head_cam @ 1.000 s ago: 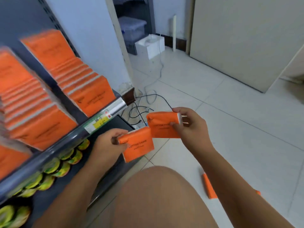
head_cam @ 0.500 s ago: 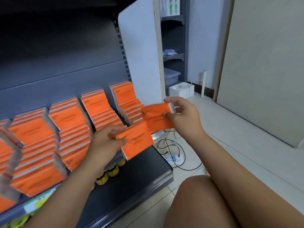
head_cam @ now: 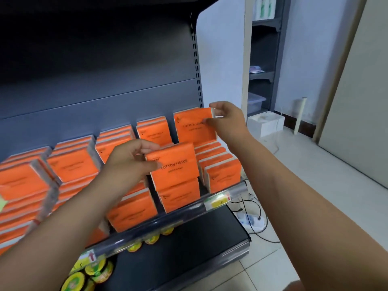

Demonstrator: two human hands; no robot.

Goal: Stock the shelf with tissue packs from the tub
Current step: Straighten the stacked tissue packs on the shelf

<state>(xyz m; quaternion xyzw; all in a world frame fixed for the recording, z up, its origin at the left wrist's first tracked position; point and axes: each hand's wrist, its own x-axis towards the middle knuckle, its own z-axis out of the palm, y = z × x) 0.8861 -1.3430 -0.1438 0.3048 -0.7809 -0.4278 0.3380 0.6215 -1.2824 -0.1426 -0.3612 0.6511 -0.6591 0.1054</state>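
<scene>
both hands have risen from in front of the shelf to over its rows of packs since half a second ago. the right hand (head_cam: pixel 227 120) now pinches an orange tissue pack (head_cam: pixel 194 126) by its upper right corner, fingers clenched on it, holding it upright at the back of the rightmost row. the left hand (head_cam: pixel 128 162) grips a second tissue pack (head_cam: pixel 174 165) by its left edge, thumb on the face, above the next row in. the shelf (head_cam: pixel 159 219) carries tilted rows of orange packs behind a clear front rail. round yellow-green tins (head_cam: pixel 92 271) sit on the lower deck.
</scene>
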